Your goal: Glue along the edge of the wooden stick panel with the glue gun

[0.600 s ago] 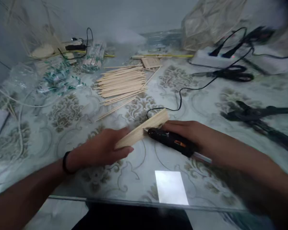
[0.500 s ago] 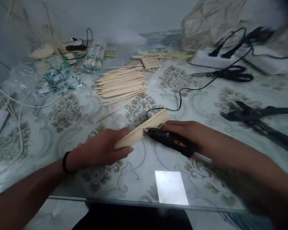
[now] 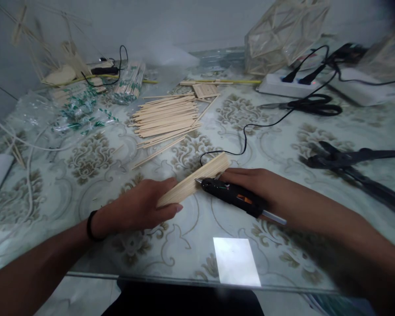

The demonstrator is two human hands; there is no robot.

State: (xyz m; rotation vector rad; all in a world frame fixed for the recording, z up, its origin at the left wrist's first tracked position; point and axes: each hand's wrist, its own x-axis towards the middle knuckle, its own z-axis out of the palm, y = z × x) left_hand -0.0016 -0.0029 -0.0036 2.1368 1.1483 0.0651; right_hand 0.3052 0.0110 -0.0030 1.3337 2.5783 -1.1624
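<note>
My left hand (image 3: 151, 202) is closed around the near end of a flat panel of pale wooden sticks (image 3: 197, 177), which is tilted up off the table. In my right hand (image 3: 250, 182) is a black hot glue gun (image 3: 232, 193), lying on its side with a clear glue stick (image 3: 274, 217) poking out of its back. The gun's metal tip is at the face of the panel; whether it touches I cannot tell. My right fingers are partly hidden behind the gun and the panel's far end.
Loose wooden sticks (image 3: 167, 114) lie in a pile beyond my hands. Pliers (image 3: 352, 162) and scissors (image 3: 303, 105) rest at the right, near a white power strip (image 3: 283, 85). A black cord (image 3: 270, 126) crosses the table. Plastic wrappers (image 3: 82, 112) and a stick-built frame (image 3: 283, 37) stand farther back.
The view has shifted slightly and become sharper. Both hands, the panel and the glue gun keep almost the same positions relative to each other.
</note>
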